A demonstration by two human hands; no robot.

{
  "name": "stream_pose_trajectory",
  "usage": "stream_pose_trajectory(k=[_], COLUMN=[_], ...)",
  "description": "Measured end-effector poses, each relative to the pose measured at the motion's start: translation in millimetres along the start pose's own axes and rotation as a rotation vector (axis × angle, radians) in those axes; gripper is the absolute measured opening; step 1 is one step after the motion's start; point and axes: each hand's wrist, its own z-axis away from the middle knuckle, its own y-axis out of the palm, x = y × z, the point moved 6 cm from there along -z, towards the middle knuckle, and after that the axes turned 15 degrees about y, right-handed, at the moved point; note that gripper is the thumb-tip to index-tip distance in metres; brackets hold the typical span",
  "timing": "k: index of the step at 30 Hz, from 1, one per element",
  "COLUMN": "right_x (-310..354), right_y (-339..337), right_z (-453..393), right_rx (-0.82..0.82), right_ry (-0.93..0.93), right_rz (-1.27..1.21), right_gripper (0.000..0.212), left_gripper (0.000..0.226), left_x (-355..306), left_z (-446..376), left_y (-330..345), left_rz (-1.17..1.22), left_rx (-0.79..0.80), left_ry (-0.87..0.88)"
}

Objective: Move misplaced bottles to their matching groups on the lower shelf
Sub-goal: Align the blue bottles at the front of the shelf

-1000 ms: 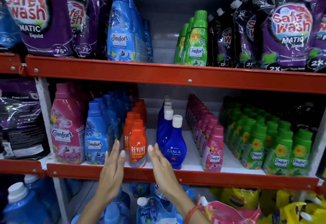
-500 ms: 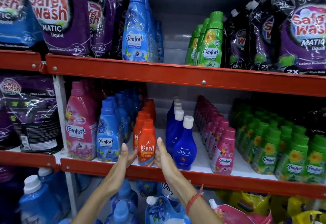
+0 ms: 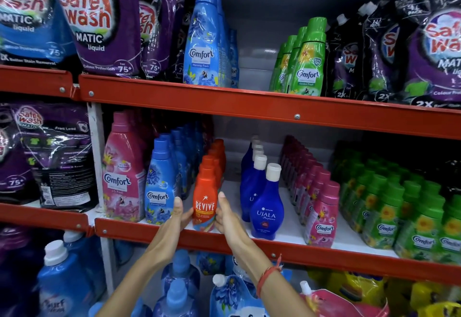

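**Both hands close on the front Revive bottle**

Head view, first: the Revive bottle [image 3: 205, 204] stands upright at the front edge of the lower shelf [image 3: 274, 248], heading a short orange file that runs back toward the wall. The left hand [image 3: 175, 219] presses its left flank and the right hand [image 3: 225, 216] its right flank, fingers [image 3: 177, 204] fairly narrow, cupping the belly of the bottle from both sides with thumbs pointing up. Whether it has left the shelf I cannot tell; its base seems to rest at the lip.

As a judgement, the bottle is small moulded plastic, stiff, likely full and so moderately heavy for its size. Its glossy label wrap looks slick, and the body narrows toward the cap, so a hold round the broad lower belly seems safest; one hand round the waist below the cap would probably also do. It looks sturdy rather than fragile, though neighbours could topple if it is dragged.

Just left stands a blue Comfort bottle [image 3: 159, 186] leading its own row, with a larger pink Comfort bottle [image 3: 122, 172] beyond. Just right, the Ujala bottles [image 3: 267, 206] form a dark blue file with white caps, then small pink bottles [image 3: 321, 214] and green bottles [image 3: 399, 211] in packed rows. All caps appear on; contents cannot be seen through the opaque walls. Which bottle is misplaced is not plain; each visible row looks uniform.
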Motion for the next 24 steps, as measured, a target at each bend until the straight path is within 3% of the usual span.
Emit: stream_pose_trajectory(k=[10,14,16,21,24], right_x=[3,6,8,19,22], right_y=[2,0,-10,-65,-99], right_z=[10,22,34,76,92], right_rx=[-0.014,-0.009,-0.108,-0.504,-0.689], right_ry=[0.013,-0.019,-0.057,-0.442,-0.525], right_rz=[0.014,0.037,0.074,-0.096,-0.173], right_gripper=[0.049,0.067,0.065,0.034,0.02], left_gripper=[0.128,0.12,0.109,0.056,0.039], left_x=[0,-3,-7,-46,-61], left_z=[0,3,5,25,20], left_y=[-2,0,-2,-5,19], left_rz=[0.02,-0.018,-0.105,-0.311,-0.288], left_rx=[-0.025,-0.022,-0.095,-0.616,-0.575], left_ry=[0.013,0.026,0.098,0.526,0.621])
